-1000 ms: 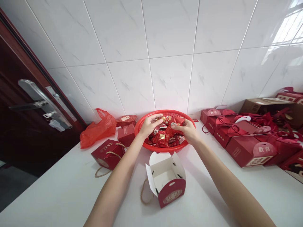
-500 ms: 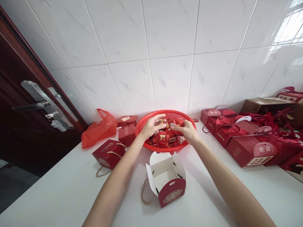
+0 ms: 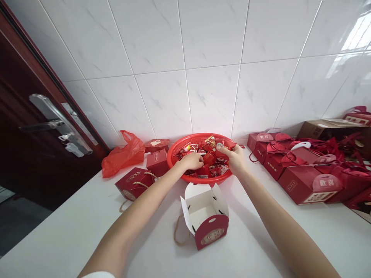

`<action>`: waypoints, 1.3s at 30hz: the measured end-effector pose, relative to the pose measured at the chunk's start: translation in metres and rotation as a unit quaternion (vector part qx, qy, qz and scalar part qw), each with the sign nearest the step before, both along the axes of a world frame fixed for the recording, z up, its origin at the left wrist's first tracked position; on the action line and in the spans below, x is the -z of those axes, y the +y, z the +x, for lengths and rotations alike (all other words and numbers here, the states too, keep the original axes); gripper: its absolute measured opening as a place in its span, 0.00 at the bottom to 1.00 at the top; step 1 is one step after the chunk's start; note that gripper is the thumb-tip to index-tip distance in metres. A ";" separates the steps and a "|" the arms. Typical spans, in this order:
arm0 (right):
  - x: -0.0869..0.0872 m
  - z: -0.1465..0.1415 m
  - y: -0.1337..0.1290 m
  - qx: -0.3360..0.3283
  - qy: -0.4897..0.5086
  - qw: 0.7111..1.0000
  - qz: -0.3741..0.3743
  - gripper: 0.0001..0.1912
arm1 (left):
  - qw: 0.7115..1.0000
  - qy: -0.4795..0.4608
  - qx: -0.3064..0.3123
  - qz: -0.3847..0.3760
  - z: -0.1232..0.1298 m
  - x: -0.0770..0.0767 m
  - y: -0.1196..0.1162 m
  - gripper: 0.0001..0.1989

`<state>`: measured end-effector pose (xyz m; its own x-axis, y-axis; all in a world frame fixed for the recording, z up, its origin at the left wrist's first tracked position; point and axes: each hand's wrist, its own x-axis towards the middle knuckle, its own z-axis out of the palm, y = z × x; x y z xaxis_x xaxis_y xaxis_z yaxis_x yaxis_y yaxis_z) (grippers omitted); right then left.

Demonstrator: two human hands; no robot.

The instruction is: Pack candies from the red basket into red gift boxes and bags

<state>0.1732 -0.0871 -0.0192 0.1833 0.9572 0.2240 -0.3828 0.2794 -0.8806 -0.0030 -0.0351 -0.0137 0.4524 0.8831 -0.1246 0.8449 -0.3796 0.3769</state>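
Observation:
A red plastic basket [image 3: 199, 180] holds several wrapped candies [image 3: 210, 157], mostly in red wrappers. My left hand [image 3: 193, 161] reaches down into the basket, its fingers curled among the candies; the fingertips are partly hidden. At the basket's right side, my right hand [image 3: 234, 157] pinches red candy packets [image 3: 222, 144] between thumb and fingers. Just in front of the basket stands a red gift box [image 3: 212, 231] with its white flaps up, its visible inside bare. A twine handle hangs at its left.
Closed red boxes [image 3: 136, 183] and a red plastic bag [image 3: 123, 154] lie to the left. Many red gift boxes [image 3: 307, 185] and a brown carton [image 3: 315, 129] line the right. Behind is a tiled wall [image 3: 162, 104]; a dark door [image 3: 26, 154] is at far left.
My left hand has lowered from above the candies into the basket. My right hand stays at the right rim with the candy packets. The view has shifted slightly.

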 end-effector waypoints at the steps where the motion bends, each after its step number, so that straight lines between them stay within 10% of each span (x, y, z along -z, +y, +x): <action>1: 0.000 0.000 0.000 0.001 0.001 1.000 -0.001 0.16 | 1.000 -0.005 0.004 -0.010 0.000 0.000 0.001 0.08; 7: -0.001 -0.001 0.000 -0.001 0.007 1.000 -0.004 0.16 | 0.990 -0.007 0.074 -0.119 -0.005 0.000 0.006 0.16; 17: -0.002 -0.001 0.000 -0.024 0.006 1.000 -0.011 0.16 | 0.994 0.074 0.081 -0.030 0.017 0.016 0.020 0.29; 27: 0.000 0.001 0.001 -0.024 0.005 1.000 0.008 0.16 | 0.994 0.072 0.074 -0.031 0.010 0.006 0.016 0.06; 33: -0.001 0.001 0.002 -0.021 0.030 0.999 -0.016 0.17 | 0.991 -0.121 0.045 0.025 -0.019 -0.002 0.013 0.08; 39: -0.004 -0.001 0.000 -0.022 0.032 0.999 -0.010 0.17 | 0.930 -0.367 -0.029 -0.016 -0.033 0.008 0.012 0.18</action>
<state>0.1723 -0.0873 -0.0156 0.1535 0.9691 0.1933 -0.4502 0.2427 -0.8593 -0.0363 -0.0229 -0.0218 0.3781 0.9094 0.1734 0.3737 -0.3213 0.8701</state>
